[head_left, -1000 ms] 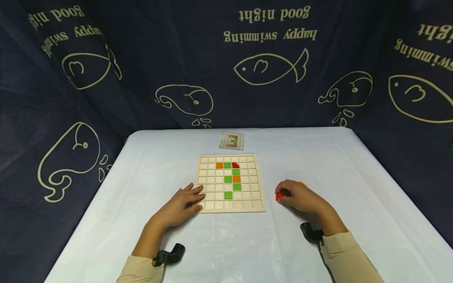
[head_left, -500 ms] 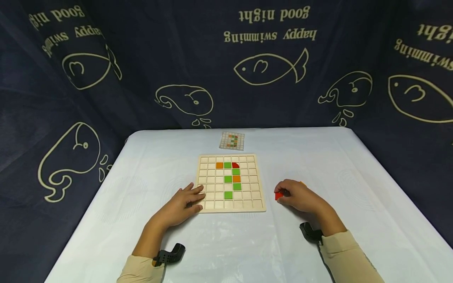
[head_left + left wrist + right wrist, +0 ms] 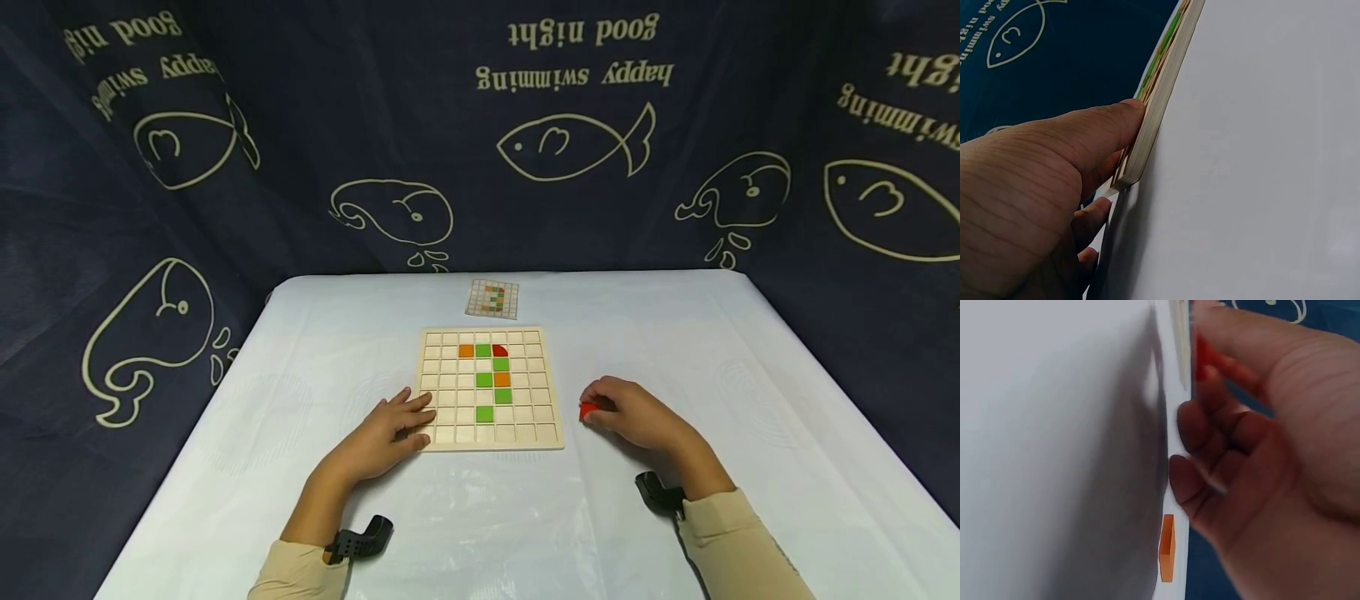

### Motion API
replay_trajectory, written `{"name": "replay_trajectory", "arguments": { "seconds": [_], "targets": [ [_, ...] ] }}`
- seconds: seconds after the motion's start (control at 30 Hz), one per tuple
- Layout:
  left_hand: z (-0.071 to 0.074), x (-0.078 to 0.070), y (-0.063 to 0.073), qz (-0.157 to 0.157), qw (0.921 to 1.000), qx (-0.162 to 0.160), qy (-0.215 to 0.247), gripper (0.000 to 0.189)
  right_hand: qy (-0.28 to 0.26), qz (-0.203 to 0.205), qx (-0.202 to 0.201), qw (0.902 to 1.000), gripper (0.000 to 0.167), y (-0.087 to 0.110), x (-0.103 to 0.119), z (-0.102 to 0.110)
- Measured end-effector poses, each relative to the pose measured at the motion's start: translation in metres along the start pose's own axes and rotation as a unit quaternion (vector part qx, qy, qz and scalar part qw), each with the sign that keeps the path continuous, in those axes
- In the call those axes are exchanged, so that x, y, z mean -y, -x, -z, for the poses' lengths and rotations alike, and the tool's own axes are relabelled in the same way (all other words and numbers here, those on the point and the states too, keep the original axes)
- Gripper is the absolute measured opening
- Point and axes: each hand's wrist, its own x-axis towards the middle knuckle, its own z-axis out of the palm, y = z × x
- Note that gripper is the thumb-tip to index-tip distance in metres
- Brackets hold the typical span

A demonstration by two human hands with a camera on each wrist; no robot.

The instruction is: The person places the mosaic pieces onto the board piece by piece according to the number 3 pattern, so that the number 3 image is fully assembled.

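Observation:
My left hand rests with spread fingers on the left edge of the wooden grid board; in the left wrist view its thumb touches the board's rim. Right of the board, my right hand pinches a small red tile between thumb and fingers, close to the table. Part of that tile is hidden by the fingers. Set in the board are several green tiles, two orange tiles and a red tile with one rounded corner.
Behind the board lies a small pattern card showing a coloured grid. A loose orange tile is on the table by my right hand in the right wrist view. A dark printed curtain hangs behind the white table.
My right hand has shifted slightly left and away from me with the red tile. The bit of orange behind that hand no longer shows in the head view. The left hand stays put.

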Motion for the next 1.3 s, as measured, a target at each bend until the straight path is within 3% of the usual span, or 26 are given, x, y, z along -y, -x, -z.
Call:
{"name": "replay_trajectory", "arguments": {
  "seconds": [0.63, 1.3],
  "targets": [
    [0.001, -0.003, 0.000, 0.002, 1.0000, 0.000, -0.004, 0.043, -0.053, 0.019, 0.017, 0.9983, 0.013, -0.035, 0.038, -0.004],
    [0.001, -0.003, 0.001, -0.007, 1.0000, -0.002, -0.001, 0.043, -0.071, 0.042, 0.061, 0.9947, 0.012, -0.066, 0.062, -0.033]
  ]
}}
